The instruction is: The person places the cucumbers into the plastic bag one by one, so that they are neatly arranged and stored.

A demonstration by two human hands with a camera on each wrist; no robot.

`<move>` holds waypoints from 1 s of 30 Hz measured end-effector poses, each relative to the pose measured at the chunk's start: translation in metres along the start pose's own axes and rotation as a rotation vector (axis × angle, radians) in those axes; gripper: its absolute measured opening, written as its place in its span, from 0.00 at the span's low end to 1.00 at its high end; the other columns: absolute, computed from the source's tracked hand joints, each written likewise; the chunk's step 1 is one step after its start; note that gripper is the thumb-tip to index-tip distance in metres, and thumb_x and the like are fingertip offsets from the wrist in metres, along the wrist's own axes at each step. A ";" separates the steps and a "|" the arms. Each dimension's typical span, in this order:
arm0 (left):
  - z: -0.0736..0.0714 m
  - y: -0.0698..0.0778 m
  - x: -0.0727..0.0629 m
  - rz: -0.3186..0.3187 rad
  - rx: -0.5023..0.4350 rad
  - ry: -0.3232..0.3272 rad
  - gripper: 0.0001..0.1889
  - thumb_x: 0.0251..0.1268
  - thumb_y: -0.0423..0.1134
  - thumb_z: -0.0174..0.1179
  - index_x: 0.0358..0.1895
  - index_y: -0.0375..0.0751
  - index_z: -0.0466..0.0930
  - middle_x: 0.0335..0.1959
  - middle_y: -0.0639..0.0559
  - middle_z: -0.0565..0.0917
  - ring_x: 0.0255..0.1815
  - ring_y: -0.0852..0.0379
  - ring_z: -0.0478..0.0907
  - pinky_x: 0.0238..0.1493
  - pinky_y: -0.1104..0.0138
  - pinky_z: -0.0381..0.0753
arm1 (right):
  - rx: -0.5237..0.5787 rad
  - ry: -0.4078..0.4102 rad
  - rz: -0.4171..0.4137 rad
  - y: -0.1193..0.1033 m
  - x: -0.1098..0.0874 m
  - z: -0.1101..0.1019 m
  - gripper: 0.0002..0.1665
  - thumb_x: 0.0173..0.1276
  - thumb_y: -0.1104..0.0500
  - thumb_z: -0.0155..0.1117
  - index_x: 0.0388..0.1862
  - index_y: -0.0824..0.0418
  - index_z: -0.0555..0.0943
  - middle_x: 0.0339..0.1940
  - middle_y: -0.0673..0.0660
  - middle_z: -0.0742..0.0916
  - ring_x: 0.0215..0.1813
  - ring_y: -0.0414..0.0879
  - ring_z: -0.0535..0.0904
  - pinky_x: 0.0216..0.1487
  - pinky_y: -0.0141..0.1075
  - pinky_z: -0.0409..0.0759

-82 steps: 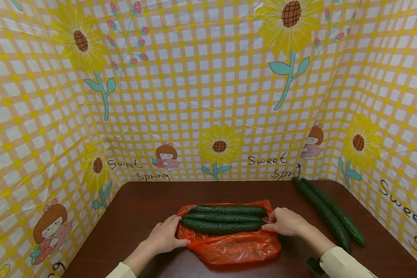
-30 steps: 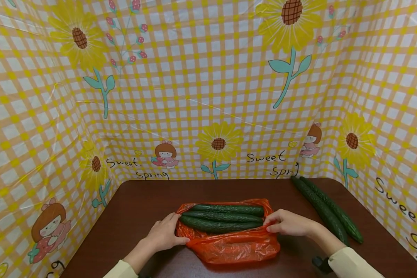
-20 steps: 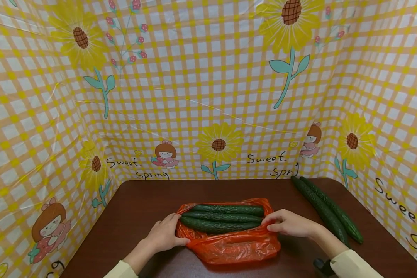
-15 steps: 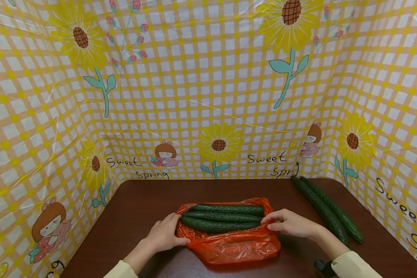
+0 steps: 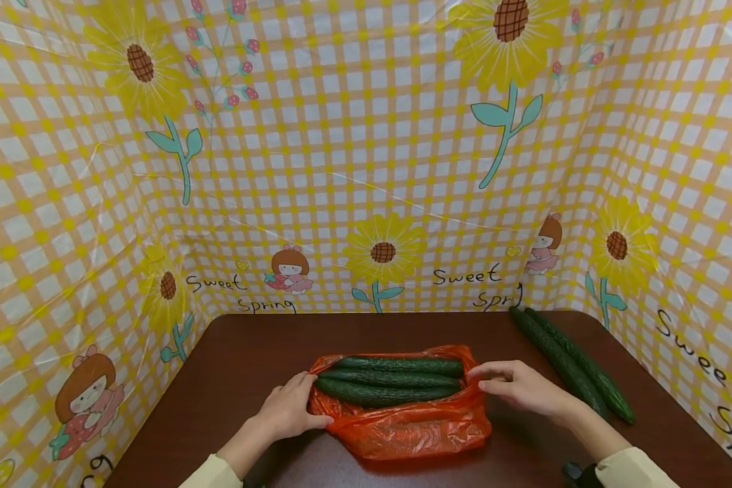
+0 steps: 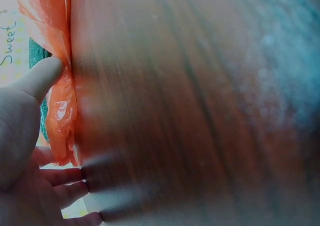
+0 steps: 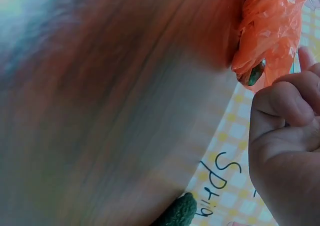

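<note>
In the head view, several dark green cucumbers point(image 5: 390, 379) lie side by side in an orange plastic bag point(image 5: 415, 434) on the table. My left hand point(image 5: 285, 410) rests at the bag's left end, fingers straight and spread. In the left wrist view, its thumb point(image 6: 45, 75) touches the orange film while the other fingertips reach past the bag's end. My right hand point(image 5: 521, 386) is at the bag's right end, index finger and thumb apart beside the edge. The right wrist view shows its other fingers point(image 7: 290, 100) loosely curled, and a cucumber tip point(image 7: 256, 74) at the bag's end.
Two more cucumbers point(image 5: 576, 366) lie together on the right of the dark brown table point(image 5: 250, 352), behind my right forearm. A checked, flower-printed cloth point(image 5: 317, 169) walls the table at the back and both sides.
My right hand has let go of the bag's right edge and shifted a little right, with finger and thumb spreading apart. My left hand and the cucumbers have stayed in place.
</note>
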State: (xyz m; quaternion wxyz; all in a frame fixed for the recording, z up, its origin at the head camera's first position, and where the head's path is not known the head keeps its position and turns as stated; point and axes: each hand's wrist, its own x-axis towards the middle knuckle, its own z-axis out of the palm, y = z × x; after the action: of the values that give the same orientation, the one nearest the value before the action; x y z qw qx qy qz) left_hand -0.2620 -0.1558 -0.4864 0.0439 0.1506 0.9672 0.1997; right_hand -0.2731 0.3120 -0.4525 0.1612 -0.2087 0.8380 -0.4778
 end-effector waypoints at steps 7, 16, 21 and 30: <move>-0.001 0.000 0.000 0.002 0.011 0.000 0.50 0.52 0.66 0.71 0.72 0.37 0.67 0.73 0.34 0.68 0.75 0.38 0.64 0.67 0.36 0.64 | 0.081 0.074 0.063 0.005 -0.011 -0.007 0.27 0.78 0.52 0.59 0.69 0.65 0.74 0.15 0.47 0.66 0.15 0.38 0.58 0.17 0.34 0.65; 0.000 -0.001 0.000 0.001 0.003 -0.010 0.50 0.53 0.66 0.70 0.72 0.36 0.67 0.73 0.34 0.67 0.74 0.37 0.64 0.67 0.36 0.64 | 0.115 0.184 0.160 0.009 -0.025 -0.013 0.35 0.74 0.46 0.62 0.71 0.65 0.72 0.14 0.46 0.62 0.16 0.41 0.53 0.18 0.36 0.62; 0.001 -0.002 0.000 0.003 0.005 -0.011 0.50 0.53 0.67 0.70 0.72 0.37 0.67 0.73 0.34 0.67 0.75 0.38 0.64 0.67 0.36 0.64 | 0.132 0.245 0.209 0.012 -0.033 -0.018 0.36 0.73 0.43 0.63 0.72 0.62 0.71 0.14 0.47 0.61 0.17 0.41 0.52 0.19 0.38 0.62; 0.000 -0.001 0.000 0.002 0.007 -0.009 0.50 0.53 0.67 0.70 0.72 0.37 0.66 0.73 0.34 0.67 0.75 0.38 0.64 0.67 0.36 0.64 | 0.161 0.308 0.270 0.019 -0.045 -0.030 0.41 0.73 0.41 0.62 0.76 0.62 0.67 0.15 0.46 0.61 0.17 0.41 0.52 0.22 0.40 0.64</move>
State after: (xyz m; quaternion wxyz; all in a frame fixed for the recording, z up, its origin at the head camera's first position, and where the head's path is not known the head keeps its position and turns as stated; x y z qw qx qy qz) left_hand -0.2622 -0.1566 -0.4866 0.0475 0.1525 0.9676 0.1955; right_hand -0.2520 0.3651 -0.4508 0.1097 -0.0055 0.8323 -0.5433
